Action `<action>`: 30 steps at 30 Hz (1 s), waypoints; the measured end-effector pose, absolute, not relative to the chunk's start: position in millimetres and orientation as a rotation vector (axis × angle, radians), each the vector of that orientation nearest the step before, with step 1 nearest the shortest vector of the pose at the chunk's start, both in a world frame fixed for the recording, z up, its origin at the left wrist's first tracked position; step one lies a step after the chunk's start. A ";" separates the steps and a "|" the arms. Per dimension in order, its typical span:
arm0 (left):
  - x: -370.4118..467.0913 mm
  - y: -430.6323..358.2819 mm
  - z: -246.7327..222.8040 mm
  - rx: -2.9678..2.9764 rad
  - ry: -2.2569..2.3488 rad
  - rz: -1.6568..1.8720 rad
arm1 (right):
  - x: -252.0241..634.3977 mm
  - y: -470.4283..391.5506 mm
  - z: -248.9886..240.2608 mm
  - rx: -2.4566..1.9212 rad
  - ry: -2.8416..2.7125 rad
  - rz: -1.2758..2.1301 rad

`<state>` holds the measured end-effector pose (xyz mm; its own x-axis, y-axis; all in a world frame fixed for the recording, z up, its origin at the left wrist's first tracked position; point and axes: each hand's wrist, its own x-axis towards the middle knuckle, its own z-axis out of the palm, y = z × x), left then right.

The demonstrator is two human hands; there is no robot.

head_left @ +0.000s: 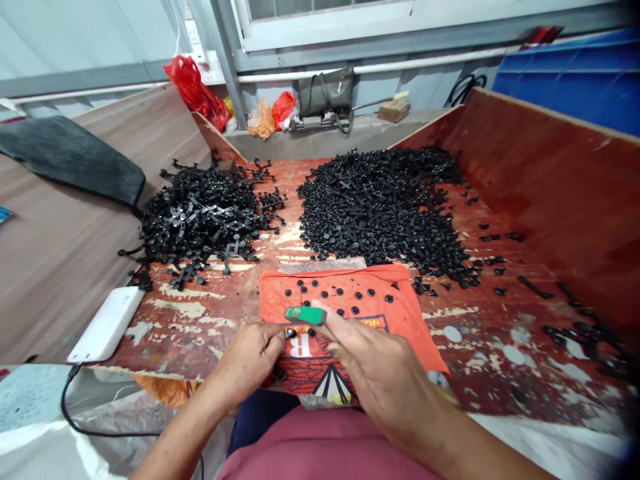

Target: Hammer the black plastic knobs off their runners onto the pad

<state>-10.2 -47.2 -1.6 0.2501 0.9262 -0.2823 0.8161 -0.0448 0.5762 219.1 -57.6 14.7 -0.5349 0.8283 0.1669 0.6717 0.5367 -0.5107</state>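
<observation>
My right hand [373,353] is wrapped round a tool with a green head [305,315], which hangs over an orange printed cloth [415,327]. Beside it, at the cloth's left edge, my left hand [253,350] pinches a small part near a round black piece [291,333]; its fingers hide most of what they hold. Several round black pieces, such as one near the cloth's right side [389,299], lie spread over the cloth. A heap of small black parts [380,200] is behind the cloth, and a heap of linked black parts [200,213] lies to the left.
Wooden boards [560,193] wall the red worktable [170,333] on both sides. A white power bank [107,325] with a black cable is at the front left. Loose black parts [590,343] lie at the right. Bags and a wood block [394,111] stand behind.
</observation>
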 end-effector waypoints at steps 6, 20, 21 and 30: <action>-10.7 -47.8 -3.1 1.864 1.580 0.266 | 211.0 -55.5 6.3 -1.279 -2.519 0.570; -11.5 -53.5 -5.8 1.882 1.620 0.295 | 220.2 -51.6 40.5 -1.108 -2.279 0.545; -12.1 -54.4 -5.9 1.878 1.623 0.308 | 220.1 -52.3 41.6 -1.093 -2.268 0.607; -14.8 -56.2 -8.5 1.856 1.701 0.282 | 220.9 -48.7 15.2 -1.334 -2.026 1.083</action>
